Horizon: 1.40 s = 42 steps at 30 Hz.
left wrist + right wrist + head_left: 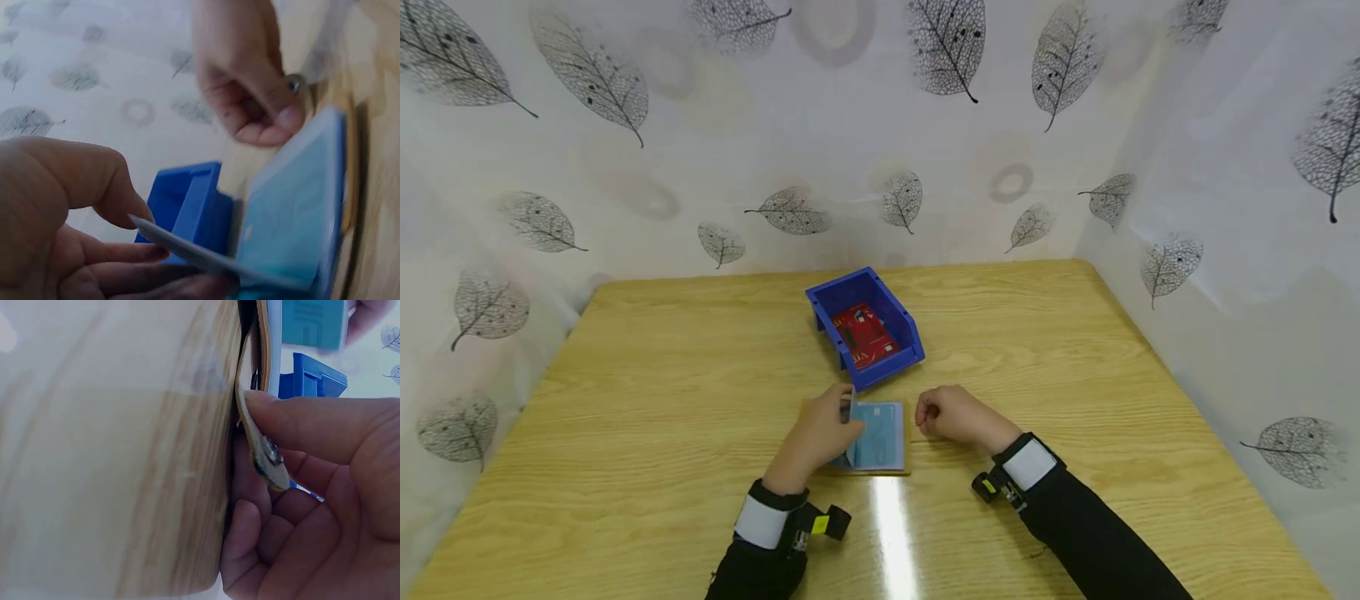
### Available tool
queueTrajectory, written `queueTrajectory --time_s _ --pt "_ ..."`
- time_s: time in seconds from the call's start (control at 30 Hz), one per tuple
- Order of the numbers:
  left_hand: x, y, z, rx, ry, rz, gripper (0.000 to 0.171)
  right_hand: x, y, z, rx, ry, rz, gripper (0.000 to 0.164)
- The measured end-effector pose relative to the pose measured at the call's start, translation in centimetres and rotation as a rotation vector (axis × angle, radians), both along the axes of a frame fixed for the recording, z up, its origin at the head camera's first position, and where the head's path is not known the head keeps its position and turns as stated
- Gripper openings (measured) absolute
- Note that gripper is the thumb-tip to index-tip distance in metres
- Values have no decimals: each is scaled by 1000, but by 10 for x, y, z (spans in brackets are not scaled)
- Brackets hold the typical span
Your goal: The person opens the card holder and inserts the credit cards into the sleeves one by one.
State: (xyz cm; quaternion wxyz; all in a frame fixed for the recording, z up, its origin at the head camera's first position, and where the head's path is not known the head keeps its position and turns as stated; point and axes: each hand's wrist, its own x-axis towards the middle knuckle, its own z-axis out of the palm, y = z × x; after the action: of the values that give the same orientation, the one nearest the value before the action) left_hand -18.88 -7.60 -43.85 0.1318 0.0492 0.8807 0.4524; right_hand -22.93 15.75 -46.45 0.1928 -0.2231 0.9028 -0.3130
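Note:
A card holder with a tan cover (907, 457) lies open on the table, and a light blue card (880, 437) shows in its right-hand clear sleeve. My left hand (823, 429) pinches a raised sleeve page (194, 251) between thumb and fingers, holding it upright over the left half. At the holder's right edge is my right hand (955, 412), its fingers curled. In the right wrist view, thumb and fingers pinch the tan closure strap (247, 422), which has a metal snap (272, 450) near its rounded end.
A blue plastic bin (895, 368) stands tilted just behind the card holder, with a red printed card (867, 335) inside. The wooden table (662, 400) is bordered by a leaf-patterned white curtain (850, 150) at the back and sides.

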Motion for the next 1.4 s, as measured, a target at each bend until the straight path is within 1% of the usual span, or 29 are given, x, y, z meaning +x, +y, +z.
queueTrajectory --time_s 0.07,0.17,0.27,0.43,0.53,0.63,0.73,0.83,0.9,1.0,1.1,1.23,1.4 --pt "1 -11 -2 6 8 30 55 0 0 0 0 -4 -4 16" --pt "2 -25 -5 -49 27 72 51 -1 -1 0 -4 -12 -9 16" --pt "3 -33 -10 -122 52 79 50 -1 -1 -1 -5 -18 -18 15" --pt "4 -37 -15 -235 105 85 50 0 -2 0 -5 -29 -23 13" --pt "4 -34 -14 -320 140 100 51 0 -2 1 -5 -26 -22 14" --pt "5 -26 -12 -407 199 114 49 0 -2 2 -4 -27 -21 13" --pt "6 -10 -11 -452 285 111 36 0 -2 2 -2 -36 -16 11" --pt "7 13 -11 -463 358 72 25 0 -2 1 -2 -36 -11 10" --pt "8 27 -11 -474 383 40 24 -1 -1 0 -7 -32 -11 11" --pt "9 45 -14 -515 391 21 31 -1 -1 -1 -19 -10 -2 12" --pt "9 56 -20 -560 387 29 38 -1 -1 -2 -31 1 6 11" --pt "8 64 -23 -580 377 50 45 -1 0 -1 -31 6 3 12" --pt "7 70 -23 -615 354 74 52 -1 1 -1 -20 18 7 13"
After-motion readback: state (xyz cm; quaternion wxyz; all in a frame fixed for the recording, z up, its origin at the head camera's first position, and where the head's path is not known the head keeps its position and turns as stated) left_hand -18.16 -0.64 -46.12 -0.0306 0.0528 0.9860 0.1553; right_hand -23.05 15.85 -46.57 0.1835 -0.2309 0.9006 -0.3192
